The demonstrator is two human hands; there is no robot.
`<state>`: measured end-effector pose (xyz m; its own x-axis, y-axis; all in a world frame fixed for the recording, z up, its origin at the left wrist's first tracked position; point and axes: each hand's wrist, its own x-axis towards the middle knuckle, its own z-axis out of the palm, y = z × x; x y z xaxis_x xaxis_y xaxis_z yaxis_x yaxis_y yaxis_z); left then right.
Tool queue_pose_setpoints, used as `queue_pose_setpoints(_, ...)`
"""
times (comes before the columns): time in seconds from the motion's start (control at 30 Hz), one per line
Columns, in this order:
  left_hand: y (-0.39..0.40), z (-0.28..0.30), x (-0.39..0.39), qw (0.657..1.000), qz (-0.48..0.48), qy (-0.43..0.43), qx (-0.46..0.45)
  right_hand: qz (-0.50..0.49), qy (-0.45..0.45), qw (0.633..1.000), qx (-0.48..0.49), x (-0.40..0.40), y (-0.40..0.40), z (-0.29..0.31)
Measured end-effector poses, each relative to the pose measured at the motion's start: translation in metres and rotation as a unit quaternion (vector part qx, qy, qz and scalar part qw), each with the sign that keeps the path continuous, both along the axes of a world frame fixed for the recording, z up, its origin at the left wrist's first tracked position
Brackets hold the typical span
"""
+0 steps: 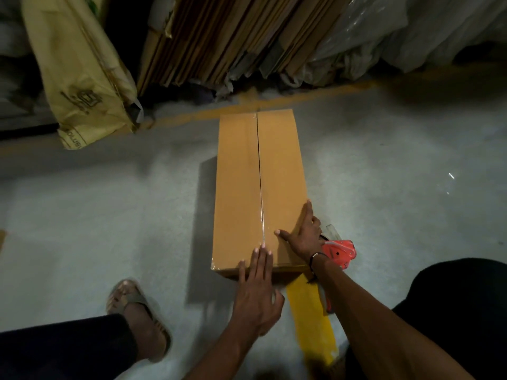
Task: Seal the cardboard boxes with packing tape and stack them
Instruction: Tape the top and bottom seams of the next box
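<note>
Your dark-trousered left leg (63, 349) and the sandalled foot (140, 311) are sitting closest to the lens, so you're crouching right at the near end of the one long tan cardboard box (260, 187) that's lying on the grey concrete floor (109, 215). Its long axis is running straight away from you toward the leaning stack of flattened brown cardboard sheets (219, 37), and the centre seam is looking like it's already carrying clear tape from far end to near end.

Your left hand (256, 294) is pressing flat, fingers straight, over the near top edge just left of the seam. Your right hand (303, 234) is spreading wide on the near right corner, thumb on top and fingers lying along the right edge, gripping nothing as far as I'm seeing.

What matters for the next move, I'm guessing: the red-and-clear plastic tape dispenser (341, 250) is lying on the floor just beside the box's near right corner, right behind your right wrist, so the right hand is the nearer one for it.

Count: one box, one dispenser, one yellowish printed sack (79, 78) at the back left, two yellow floor lines (310, 311), no second box in view for stacking
</note>
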<state>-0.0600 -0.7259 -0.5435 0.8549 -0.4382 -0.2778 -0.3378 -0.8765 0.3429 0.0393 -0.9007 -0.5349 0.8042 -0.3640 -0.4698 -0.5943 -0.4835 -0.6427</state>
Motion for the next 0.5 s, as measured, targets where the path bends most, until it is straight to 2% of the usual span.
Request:
queue_pose_setpoints(0.17,0.006,0.001,-0.002,1.0,-0.001,-0.018,0.011,-0.017,0.005,1.0,0.001,0.002,0.0,-0.004)
queue_pose_setpoints(0.3,0.011,0.011,0.035,0.992,0.03,-0.115,-0.029,-0.052,-0.007,0.998,0.038,0.006,-0.006,-0.007)
queue_pose_setpoints(0.33,0.015,0.014,0.049,0.986,0.069,-0.142,-0.047,-0.064,-0.003,0.997,0.052,0.009,-0.008,-0.006)
queue_pose_setpoints(0.4,0.026,0.014,0.084,0.968,0.191,-0.14,-0.08,-0.089,0.002,0.993,0.079,0.019,-0.012,-0.006)
queue_pose_setpoints(0.5,0.047,0.011,0.136,0.926,0.352,-0.056,-0.121,-0.109,0.005,0.988,0.107,0.038,-0.024,-0.011)
